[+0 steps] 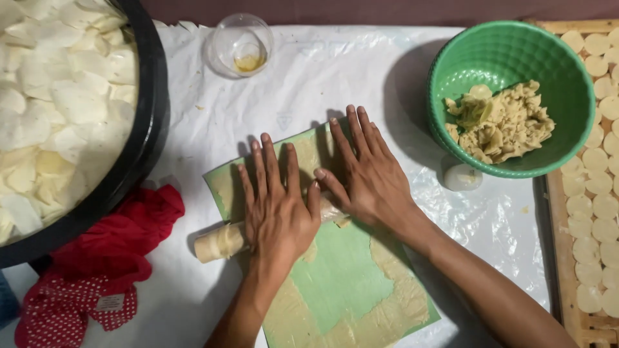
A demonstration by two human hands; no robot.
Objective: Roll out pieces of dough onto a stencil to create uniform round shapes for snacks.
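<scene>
My left hand point(276, 200) and my right hand point(364, 171) lie flat, palms down and fingers spread, side by side on a pale rolling pin point(219, 241). Only the pin's left end shows; the rest is hidden under my palms. The pin lies across a green mat point(338, 270) on which a thin sheet of yellowish dough point(393, 309) is spread, patchy along the edges and near the pin.
A green bowl point(516, 45) with dough scraps stands at the right. Beside it lies a small white dough ball point(461, 176). A wooden tray point(567, 270) of round discs runs along the right edge. A big black basin point(138, 161) of white chips, a red cloth point(109, 258) and a glass bowl point(240, 44) are at the left.
</scene>
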